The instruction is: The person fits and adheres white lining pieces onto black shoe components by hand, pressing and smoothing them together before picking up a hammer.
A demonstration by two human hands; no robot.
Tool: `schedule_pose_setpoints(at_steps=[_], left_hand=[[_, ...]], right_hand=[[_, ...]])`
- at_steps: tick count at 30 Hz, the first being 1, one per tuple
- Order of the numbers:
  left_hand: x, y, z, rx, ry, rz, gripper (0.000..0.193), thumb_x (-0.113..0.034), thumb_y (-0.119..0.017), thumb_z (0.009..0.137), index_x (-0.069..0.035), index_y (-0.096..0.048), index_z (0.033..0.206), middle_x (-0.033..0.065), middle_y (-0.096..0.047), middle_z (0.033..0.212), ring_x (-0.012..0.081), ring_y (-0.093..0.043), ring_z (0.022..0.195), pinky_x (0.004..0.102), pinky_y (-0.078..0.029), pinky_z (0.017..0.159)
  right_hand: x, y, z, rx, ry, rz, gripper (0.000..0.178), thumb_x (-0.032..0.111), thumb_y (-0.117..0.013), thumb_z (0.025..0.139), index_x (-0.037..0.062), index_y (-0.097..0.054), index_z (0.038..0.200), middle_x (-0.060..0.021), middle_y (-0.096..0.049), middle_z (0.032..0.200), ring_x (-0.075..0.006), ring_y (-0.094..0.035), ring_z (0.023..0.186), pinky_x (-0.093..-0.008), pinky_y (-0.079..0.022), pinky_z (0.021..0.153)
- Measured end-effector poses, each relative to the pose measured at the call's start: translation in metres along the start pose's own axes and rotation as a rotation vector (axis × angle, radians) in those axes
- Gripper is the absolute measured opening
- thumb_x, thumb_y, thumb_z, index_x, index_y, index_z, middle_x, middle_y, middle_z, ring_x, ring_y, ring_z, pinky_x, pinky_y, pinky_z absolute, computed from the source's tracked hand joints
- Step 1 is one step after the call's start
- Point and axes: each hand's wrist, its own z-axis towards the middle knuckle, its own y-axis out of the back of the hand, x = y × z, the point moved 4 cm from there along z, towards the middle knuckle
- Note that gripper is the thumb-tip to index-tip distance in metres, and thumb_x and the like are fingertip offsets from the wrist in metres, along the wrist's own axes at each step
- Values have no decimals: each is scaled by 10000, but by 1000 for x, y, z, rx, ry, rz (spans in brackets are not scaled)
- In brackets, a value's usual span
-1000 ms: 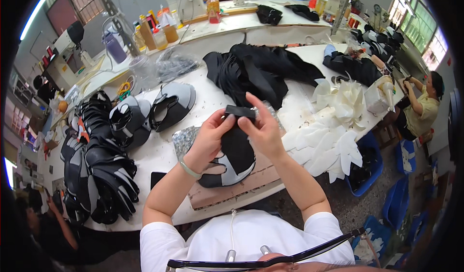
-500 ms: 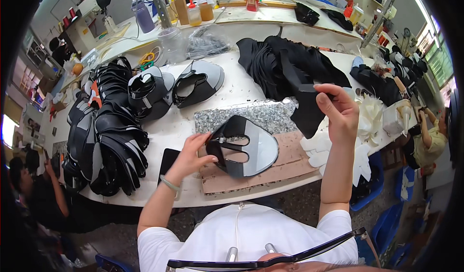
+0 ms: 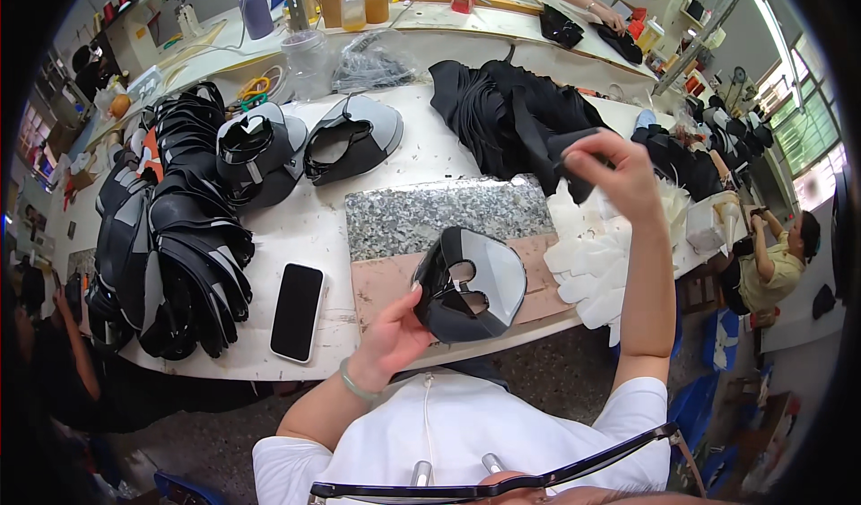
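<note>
My left hand (image 3: 395,335) grips the heel side of a black-and-grey shoe upper (image 3: 489,290), which is tilted above a pinkish board (image 3: 381,285). Cutouts show in the upper's black part, and its grey toe faces right. My right hand (image 3: 619,178) is raised to the right with thumb and fingers pinched together. At those fingertips is a black cut piece (image 3: 574,187), partly hidden by the hand and overlapping the pile of black pieces (image 3: 489,101) behind it. White cut pieces (image 3: 587,258) lie below my right hand.
A speckled stone slab (image 3: 439,213) adjoins the board. A smartphone (image 3: 298,312) lies to the left, beside a tall stack of black-and-grey uppers (image 3: 193,227). Two shaped uppers (image 3: 260,160) stand behind. Bottles (image 3: 352,7) line the back bench; another person (image 3: 776,258) sits at far right.
My left hand has drawn the upper toward me and tilted it. The smartphone, earlier mostly covered by my arm, shows fully. My right hand still pinches the black piece, now less visible.
</note>
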Motion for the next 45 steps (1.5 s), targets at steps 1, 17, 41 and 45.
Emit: schedule_pose_setpoints(at_steps=[1,17,41,45], left_hand=[[-1,-15,-2,98,-98,-22,414,-266,-403,1005,-34,-425,1348,132,-519,1314,259,-489,1227,463,-369,1054],[-23,-15,30,-47,-613,338,275,-136,-471,912,-54,-450,1173,65,-466,1239,180,-447,1191,413,-324,1047],[-15,-11,47,-93,-490,523,232,-216,-606,930,1,-619,1014,5,-622,925,52,-535,883,216,-428,820],[-20,-7,42,-84,-508,492,228,-177,-580,929,1,-630,1063,39,-645,1014,84,-564,921,263,-459,816]], right_hand=[[11,-15,-1,74,-4,-99,86,143,-711,815,58,-721,826,-54,-605,730,-119,-592,718,-239,-458,637],[-21,-153,-101,138,-411,1067,489,110,-678,866,-31,-451,1276,-61,-573,1166,-108,-532,1074,-278,-424,936],[-22,-144,-116,173,-198,839,560,8,-795,719,-10,-510,1200,-45,-603,1075,-130,-548,1025,-287,-407,943],[-14,-142,-106,204,-211,741,557,44,-802,726,-7,-509,1197,-37,-589,1070,-121,-537,1016,-282,-405,933]])
